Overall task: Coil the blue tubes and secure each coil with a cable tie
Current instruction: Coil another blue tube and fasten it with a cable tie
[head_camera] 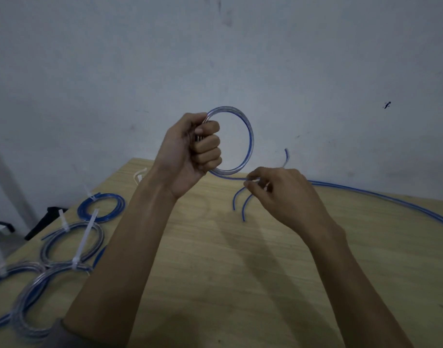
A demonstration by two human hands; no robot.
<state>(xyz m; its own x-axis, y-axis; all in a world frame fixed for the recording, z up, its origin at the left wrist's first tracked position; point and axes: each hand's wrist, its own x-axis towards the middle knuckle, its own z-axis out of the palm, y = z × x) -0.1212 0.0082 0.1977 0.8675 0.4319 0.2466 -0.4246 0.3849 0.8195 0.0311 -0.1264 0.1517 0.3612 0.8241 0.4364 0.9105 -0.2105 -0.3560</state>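
My left hand (190, 151) grips a round coil of blue tube (249, 141) in a fist and holds it upright above the wooden table (240, 272). The coil's loose tail runs from the bottom of the fist toward my right hand (278, 189). That hand pinches the tube between thumb and fingertips. Two short blue tube ends (236, 202) hang below the pinch, and another end (286, 156) sticks up behind the hand.
Several tied coils with white cable ties (86, 237) lie at the table's left edge, among them a blue coil (102, 205). A loose white tie (139, 174) lies near the far corner. A long blue tube (391, 200) curves across the right. A grey wall stands behind.
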